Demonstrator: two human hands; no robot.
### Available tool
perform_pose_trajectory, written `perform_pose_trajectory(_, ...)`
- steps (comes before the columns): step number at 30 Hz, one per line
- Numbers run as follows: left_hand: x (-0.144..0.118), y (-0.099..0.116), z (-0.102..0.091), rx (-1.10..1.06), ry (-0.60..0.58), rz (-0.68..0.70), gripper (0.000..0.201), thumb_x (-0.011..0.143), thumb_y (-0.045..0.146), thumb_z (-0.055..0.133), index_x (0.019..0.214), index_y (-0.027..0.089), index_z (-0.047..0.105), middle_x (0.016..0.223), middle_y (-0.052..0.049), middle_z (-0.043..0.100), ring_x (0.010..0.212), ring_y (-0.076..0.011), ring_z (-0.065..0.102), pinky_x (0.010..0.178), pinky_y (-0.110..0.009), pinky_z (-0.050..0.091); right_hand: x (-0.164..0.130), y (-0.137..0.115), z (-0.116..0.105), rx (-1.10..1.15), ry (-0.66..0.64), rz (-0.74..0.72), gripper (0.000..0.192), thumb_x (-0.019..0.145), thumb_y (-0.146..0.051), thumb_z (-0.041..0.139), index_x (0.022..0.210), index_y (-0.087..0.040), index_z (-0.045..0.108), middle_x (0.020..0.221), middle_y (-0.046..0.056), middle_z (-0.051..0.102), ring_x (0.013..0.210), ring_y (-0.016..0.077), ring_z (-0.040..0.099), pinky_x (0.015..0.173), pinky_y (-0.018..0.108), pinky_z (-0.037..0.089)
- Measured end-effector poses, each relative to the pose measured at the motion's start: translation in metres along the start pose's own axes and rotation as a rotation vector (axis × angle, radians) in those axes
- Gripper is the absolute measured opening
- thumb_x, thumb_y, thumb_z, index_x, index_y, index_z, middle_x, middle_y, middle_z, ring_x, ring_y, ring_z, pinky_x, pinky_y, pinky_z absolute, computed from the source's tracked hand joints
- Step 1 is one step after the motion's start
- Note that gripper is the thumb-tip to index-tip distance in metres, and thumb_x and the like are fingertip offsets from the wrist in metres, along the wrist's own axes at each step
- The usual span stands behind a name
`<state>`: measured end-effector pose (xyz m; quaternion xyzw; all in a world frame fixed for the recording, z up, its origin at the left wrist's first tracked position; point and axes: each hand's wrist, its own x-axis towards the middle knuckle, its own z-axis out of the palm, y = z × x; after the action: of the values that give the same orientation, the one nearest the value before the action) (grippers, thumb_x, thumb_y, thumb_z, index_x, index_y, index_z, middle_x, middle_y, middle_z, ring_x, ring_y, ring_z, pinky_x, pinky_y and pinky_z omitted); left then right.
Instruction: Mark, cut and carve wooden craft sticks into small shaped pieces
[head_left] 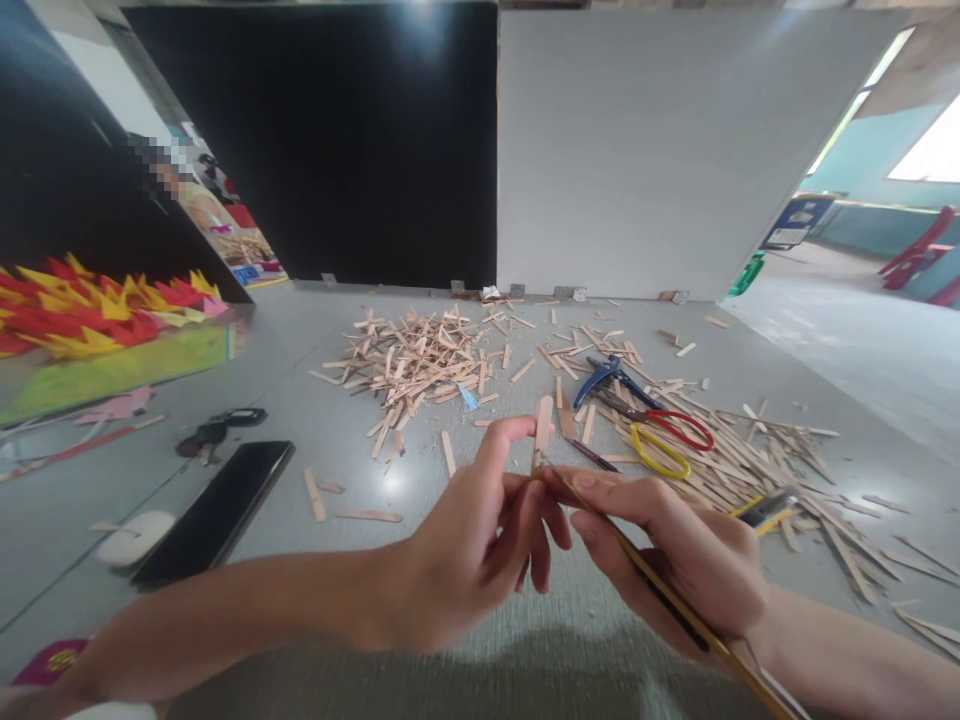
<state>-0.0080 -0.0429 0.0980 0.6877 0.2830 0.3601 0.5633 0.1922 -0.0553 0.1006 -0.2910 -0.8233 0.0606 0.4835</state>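
The left hand [469, 535] pinches a wooden craft stick [544, 428]; the right hand [679, 535] pinches a yellow tool [679, 608], tip near the stick's base.

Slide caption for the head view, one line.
Left hand holds a wooden stick, right hand a slim tool near the stick's lower end.

On your left, a dark phone [217, 515] lies beside a rounded white object [133, 538], with keys [210, 434] just beyond it. Farther left, you have a heap of red and yellow folded paper [112, 308]. Ahead of you, a black panel [360, 140] and a pale grey panel [660, 150] stand side by side.
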Motion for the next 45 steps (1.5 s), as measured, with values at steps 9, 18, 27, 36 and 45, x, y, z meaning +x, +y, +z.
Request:
perform_pose_trajectory(9, 0.001, 0.002, 0.000, -0.017, 0.016, -0.010, 0.045, 0.113, 0.058, 0.044, 0.139, 0.025, 0.031, 0.075, 0.005, 0.058, 0.059, -0.0116, 0.058, 0.053, -0.020, 0.045, 0.001, -0.001, 0.002, -0.003, 0.012, 0.031, 0.027, 0.103, -0.006, 0.061, 0.118, -0.028, 0.065, 0.093, 0.001, 0.087, 0.073, 0.0186, 0.085, 0.060, 0.021, 0.070)
perform_pose_trajectory(18, 0.002, 0.001, -0.001, -0.011, 0.005, 0.004, 0.043, 0.113, 0.059, 0.043, 0.138, 0.025, 0.033, 0.075, 0.005, 0.058, 0.058, -0.0113, 0.058, 0.051, -0.019, 0.044, -0.001, 0.000, 0.002, 0.015, 0.014, 0.029, 0.020, 0.105, -0.013, 0.063, 0.117, -0.027, 0.068, 0.088, 0.000, 0.086, 0.074, 0.0189, 0.085, 0.060, 0.020, 0.070)
perform_pose_trajectory(27, 0.000, 0.004, -0.003, 0.028, -0.007, -0.004, 0.037, 0.114, 0.047, 0.048, 0.137, 0.024, 0.033, 0.075, 0.004, 0.059, 0.059, -0.0119, 0.058, 0.053, -0.021, 0.045, 0.002, 0.001, -0.001, -0.052, -0.004, -0.004, 0.023, 0.103, -0.008, 0.061, 0.117, -0.026, 0.068, 0.094, 0.003, 0.086, 0.072, 0.0185, 0.084, 0.059, 0.020, 0.068)
perform_pose_trajectory(36, 0.004, 0.003, -0.008, 0.104, -0.013, 0.000, 0.040, 0.107, 0.033, 0.059, 0.140, 0.023, 0.039, 0.070, 0.006, 0.059, 0.060, -0.0128, 0.058, 0.055, -0.022, 0.045, 0.009, -0.006, -0.006, 0.012, -0.030, 0.060, 0.012, 0.105, -0.012, 0.061, 0.107, -0.023, 0.067, 0.082, 0.001, 0.082, 0.063, 0.0133, 0.078, 0.061, 0.017, 0.064)
perform_pose_trajectory(45, -0.001, 0.006, -0.002, -0.001, 0.011, -0.035, 0.034, 0.112, 0.045, 0.051, 0.139, 0.024, 0.044, 0.075, 0.003, 0.059, 0.059, -0.0124, 0.060, 0.053, -0.021, 0.047, 0.004, -0.004, -0.002, 0.035, 0.079, 0.140, 0.007, 0.108, -0.025, 0.061, 0.106, -0.023, 0.068, 0.079, 0.003, 0.084, 0.055, 0.0165, 0.078, 0.047, 0.020, 0.061)
